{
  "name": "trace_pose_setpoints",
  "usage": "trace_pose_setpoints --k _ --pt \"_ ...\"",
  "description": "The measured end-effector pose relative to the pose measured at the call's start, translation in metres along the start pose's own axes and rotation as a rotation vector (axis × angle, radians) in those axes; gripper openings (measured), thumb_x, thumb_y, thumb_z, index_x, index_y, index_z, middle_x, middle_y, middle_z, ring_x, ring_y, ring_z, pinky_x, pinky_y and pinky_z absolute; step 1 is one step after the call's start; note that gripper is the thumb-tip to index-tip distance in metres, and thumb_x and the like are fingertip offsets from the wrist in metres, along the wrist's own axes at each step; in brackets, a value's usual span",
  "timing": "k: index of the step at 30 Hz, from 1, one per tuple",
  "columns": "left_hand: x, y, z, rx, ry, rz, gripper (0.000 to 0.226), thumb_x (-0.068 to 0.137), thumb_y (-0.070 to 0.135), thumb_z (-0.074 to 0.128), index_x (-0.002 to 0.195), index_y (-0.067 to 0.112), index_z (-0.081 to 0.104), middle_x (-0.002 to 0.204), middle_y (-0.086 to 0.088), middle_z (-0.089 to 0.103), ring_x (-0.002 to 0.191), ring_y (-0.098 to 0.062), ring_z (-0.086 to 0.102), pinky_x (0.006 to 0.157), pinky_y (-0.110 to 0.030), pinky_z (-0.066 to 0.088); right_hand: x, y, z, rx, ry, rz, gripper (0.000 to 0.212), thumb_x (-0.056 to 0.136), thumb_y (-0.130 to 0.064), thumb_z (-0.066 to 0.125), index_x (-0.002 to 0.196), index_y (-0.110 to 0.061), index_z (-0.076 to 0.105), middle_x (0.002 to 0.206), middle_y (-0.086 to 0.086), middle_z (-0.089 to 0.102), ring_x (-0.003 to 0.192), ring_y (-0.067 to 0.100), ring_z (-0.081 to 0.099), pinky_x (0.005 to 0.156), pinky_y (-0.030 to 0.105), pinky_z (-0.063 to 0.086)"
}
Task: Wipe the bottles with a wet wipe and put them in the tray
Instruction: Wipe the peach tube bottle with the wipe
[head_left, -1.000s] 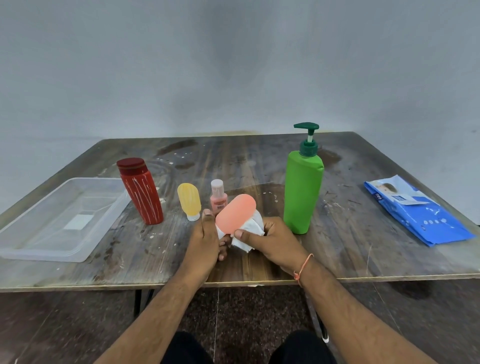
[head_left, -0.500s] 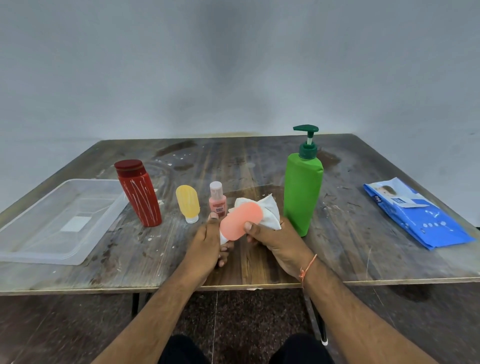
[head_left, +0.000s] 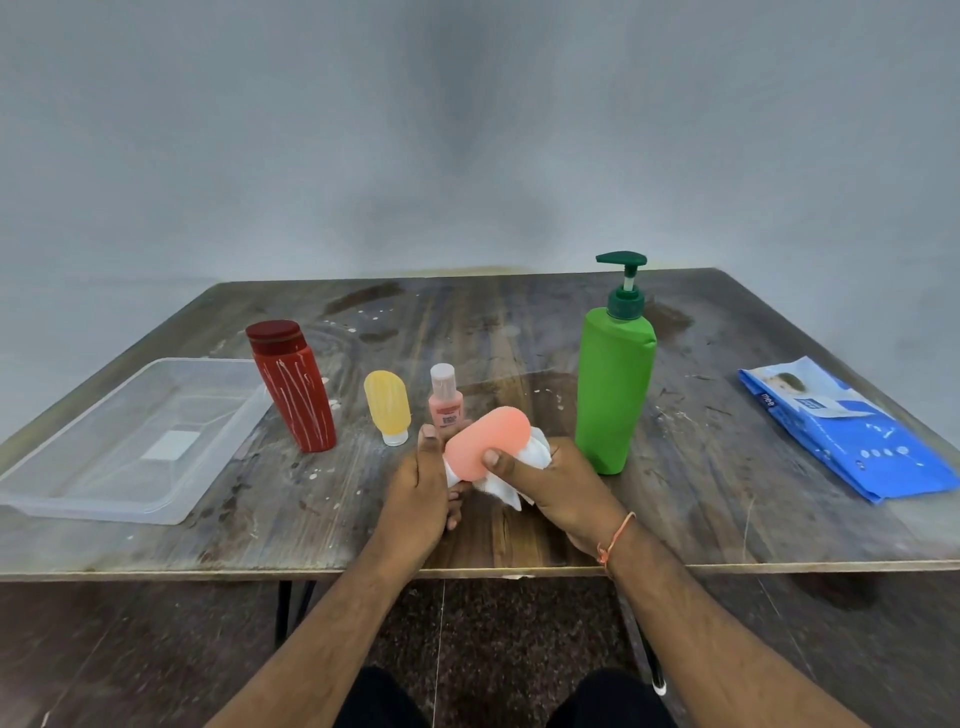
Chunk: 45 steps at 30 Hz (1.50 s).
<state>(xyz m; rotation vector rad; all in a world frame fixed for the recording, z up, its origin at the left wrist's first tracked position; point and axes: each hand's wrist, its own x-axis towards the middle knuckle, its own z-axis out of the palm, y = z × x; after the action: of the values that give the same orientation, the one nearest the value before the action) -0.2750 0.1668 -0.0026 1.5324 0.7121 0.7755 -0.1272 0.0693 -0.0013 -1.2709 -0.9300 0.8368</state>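
Both forearms enter from the bottom edge and meet above the near middle of the table (head_left: 519, 332). The left hand (head_left: 415, 491) is turned thumb-up, its thumb pressed against the lower left end of the orange bottle (head_left: 485, 441) and its fingers curled behind and under that end. The right hand (head_left: 558, 488) faces it from the other side, its thumb lying across the front of the orange bottle and its fingers curled round the white wipe (head_left: 519, 467), which is bunched against the right side and underside of the bottle. The bottle is held tilted, rounded end up and to the right, above the table and not resting on it. An orange thread band (head_left: 613, 540) circles the right wrist.

The lower end and cap of the orange bottle are hidden inside the left hand. Most of the wipe is covered by the right palm; only crumpled folds show. The fingertips of both hands are largely out of sight.

The clear tray (head_left: 119, 441) sits at the left edge of the table, holding no bottles. Standing upright between the tray and the hands, from left to right, are a red bottle (head_left: 293, 387), a yellow bottle (head_left: 388, 408) resting on its cap, and a small pink bottle (head_left: 445, 400), its base hidden behind the left thumb. A green pump bottle (head_left: 613, 387) stands just right of the right hand. A blue wipes pack (head_left: 852, 441) lies flat near the right edge; its print is too small to read.
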Motion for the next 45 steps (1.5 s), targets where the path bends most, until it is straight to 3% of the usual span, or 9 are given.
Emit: trace_pose_setpoints --k 9,14,18,24,27,34,38,42,45 --pt "0.001 -0.009 -0.002 0.15 -0.156 0.119 0.04 0.107 0.059 0.037 0.126 0.032 0.06 0.078 0.005 0.055 0.063 -0.01 0.051 0.057 -0.033 0.049 0.003 -0.001 0.008 0.014 0.221 -0.009 0.023 0.091 -0.027 0.083 0.102 -0.008 0.079 0.082 0.002 0.08 0.07 0.009 0.071 0.061 0.021 0.054" --pt "-0.001 -0.007 -0.002 0.254 -0.143 0.153 0.037 0.106 0.056 0.037 0.132 0.038 0.056 0.102 0.004 0.068 0.079 -0.004 0.062 0.068 -0.027 0.054 -0.001 0.005 0.007 -0.165 0.317 -0.032 0.031 0.085 -0.045 0.087 0.098 -0.017 0.082 0.089 -0.001 0.083 0.087 0.02 0.08 0.08 0.042 0.064" --pt "0.002 -0.008 -0.001 0.286 -0.085 0.097 0.049 0.105 0.062 0.04 0.14 0.032 0.054 0.121 0.002 0.069 0.106 -0.024 0.066 0.074 -0.026 0.049 -0.012 0.006 0.0 -0.296 0.359 -0.067 0.019 0.088 -0.044 0.085 0.096 -0.027 0.083 0.09 -0.012 0.082 0.089 0.007 0.078 0.084 0.038 0.064" --pt "0.002 0.001 0.004 0.15 -0.147 0.063 0.025 0.106 0.035 0.059 0.131 0.036 0.054 0.119 0.013 0.078 0.118 0.003 0.067 0.095 -0.016 0.051 -0.04 -0.01 -0.029 -0.163 0.284 -0.029 0.011 0.092 -0.022 0.083 0.101 -0.014 0.082 0.084 -0.003 0.082 0.076 0.006 0.076 0.068 0.022 0.056" --pt "0.009 0.001 0.008 0.25 -0.183 0.084 0.029 0.104 0.03 0.066 0.131 0.036 0.057 0.125 0.017 0.071 0.121 -0.002 0.065 0.096 -0.018 0.054 -0.054 -0.017 -0.048 -0.122 0.274 -0.014 0.012 0.095 -0.014 0.079 0.102 -0.004 0.08 0.076 -0.004 0.08 0.066 0.002 0.072 0.061 0.014 0.052" --pt "0.034 0.013 0.027 0.457 -0.143 0.142 0.039 0.099 0.042 0.071 0.136 0.03 0.064 0.123 0.013 0.071 0.109 -0.007 0.066 0.1 -0.04 0.057 -0.065 -0.022 -0.066 0.036 0.31 -0.012 0.037 0.086 -0.03 0.081 0.115 -0.009 0.076 0.099 0.013 0.082 0.078 0.018 0.073 0.069 0.029 0.058" --pt "0.057 -0.004 0.031 0.608 -0.17 0.15 0.049 0.087 0.066 0.063 0.127 0.038 0.066 0.121 0.02 0.072 0.111 -0.004 0.068 0.098 -0.046 0.058 -0.065 -0.022 -0.065 0.019 0.32 -0.017 0.018 0.094 -0.017 0.077 0.11 -0.007 0.077 0.088 0.006 0.081 0.068 0.011 0.071 0.061 0.021 0.056" --pt "0.053 0.008 0.043 0.6 -0.183 0.206 0.034 0.102 0.03 0.068 0.133 0.017 0.066 0.124 0.003 0.073 0.112 -0.016 0.069 0.098 -0.038 0.057 -0.063 -0.02 -0.067 0.038 0.325 -0.003 0.017 0.094 -0.017 0.078 0.108 -0.008 0.078 0.089 0.005 0.082 0.071 0.01 0.072 0.062 0.022 0.057" --pt "0.05 0.011 0.045 0.61 -0.198 0.214 0.035 0.103 0.028 0.066 0.136 0.016 0.064 0.126 0.002 0.072 0.113 -0.017 0.068 0.097 -0.036 0.056 -0.06 -0.02 -0.067 0.054 0.317 0.0 0.02 0.092 -0.019 0.079 0.11 -0.011 0.077 0.094 0.008 0.082 0.075 0.013 0.073 0.064 0.025 0.058"
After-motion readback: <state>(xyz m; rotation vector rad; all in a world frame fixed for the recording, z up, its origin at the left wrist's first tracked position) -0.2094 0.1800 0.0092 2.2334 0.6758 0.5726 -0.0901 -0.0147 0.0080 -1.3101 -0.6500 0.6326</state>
